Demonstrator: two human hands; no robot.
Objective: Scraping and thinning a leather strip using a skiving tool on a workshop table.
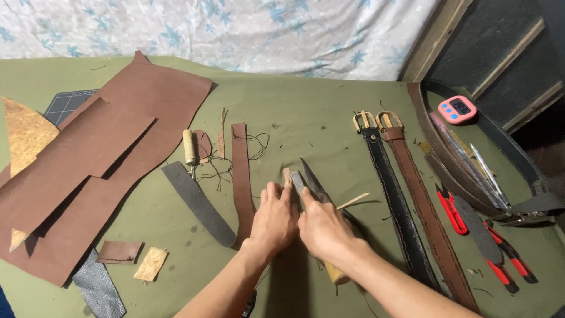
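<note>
Centrally, left hand pressing fingers flat on a small leather strip on the green table, right hand gripping a knife against it, two belts lying nearby.

small pink rounded timer with dark screen, far right on green tabletop

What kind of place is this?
Likely a small leather workshop: brown leather sheets on a green table, finished belts, and the right hand working a knife.
</note>
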